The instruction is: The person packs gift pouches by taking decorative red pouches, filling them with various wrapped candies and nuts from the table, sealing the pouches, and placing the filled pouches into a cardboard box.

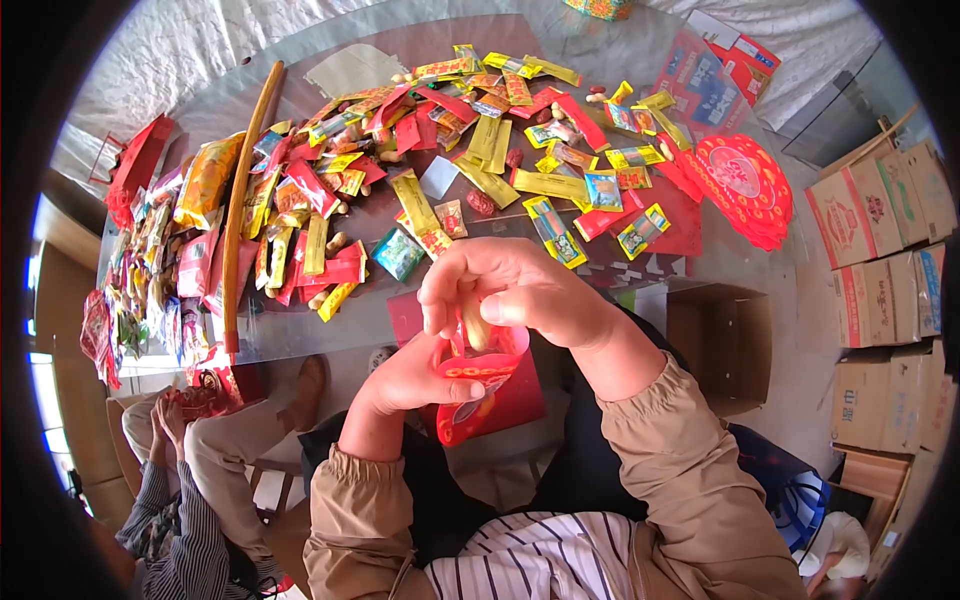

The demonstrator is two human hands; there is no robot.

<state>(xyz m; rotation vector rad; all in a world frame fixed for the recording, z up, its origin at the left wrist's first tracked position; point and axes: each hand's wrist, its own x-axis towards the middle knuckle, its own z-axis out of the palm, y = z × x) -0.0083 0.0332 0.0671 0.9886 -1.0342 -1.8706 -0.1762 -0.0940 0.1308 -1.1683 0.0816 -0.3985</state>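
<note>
My left hand [408, 378] grips the side of a red gift bag [482, 388] with gold print, its thumb across the front. The bag's mouth faces up. Just over that mouth, my right hand [530, 288] has a peanut [474, 320] between its curled fingers and thumb. The peanut's lower end reaches into the opening; what lies deeper in the bag is hidden. Beyond my hands, a heap of wrapped candies and snack bars [490, 143] is spread on the glass table [290, 345], with peanuts and red dates [481, 202] among it.
A wooden stick [244, 200] divides the heap from more sweets on the left. Stacked red bags [742, 190] lie at the table's right. An open cardboard box [715, 345] stands below, near stacked cartons [880, 290]. Another person's hands [170, 415] are at lower left.
</note>
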